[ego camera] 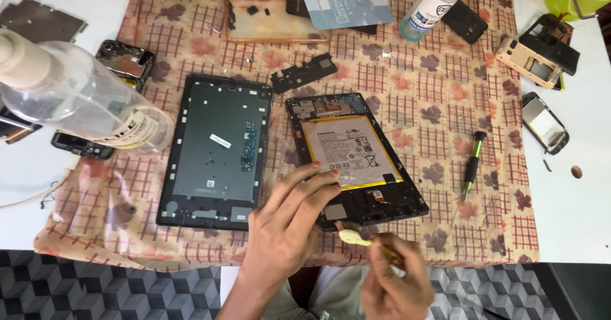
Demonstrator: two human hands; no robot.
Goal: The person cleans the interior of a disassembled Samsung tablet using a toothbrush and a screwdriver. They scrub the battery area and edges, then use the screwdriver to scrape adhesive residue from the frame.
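Note:
An opened tablet body [407, 199] lies on a patterned cloth, showing a white battery [347, 148] with a yellow edge. My left hand [286, 221] rests on its lower left corner, fingertips touching the battery. My right hand [398, 282] is below the tablet's near edge, gripping a thin tool [382, 248] with a pale, flat piece at its tip [350, 236]. To the left lies the tablet's dark back cover [216, 148], inner side up.
A clear bottle [70, 94] lies at the left, another bottle [436, 5] stands at the top. A green-handled screwdriver [472, 162] lies right of the tablet. Phone frames and parts [538, 56] are scattered around the cloth [445, 91] and the white table [573, 212].

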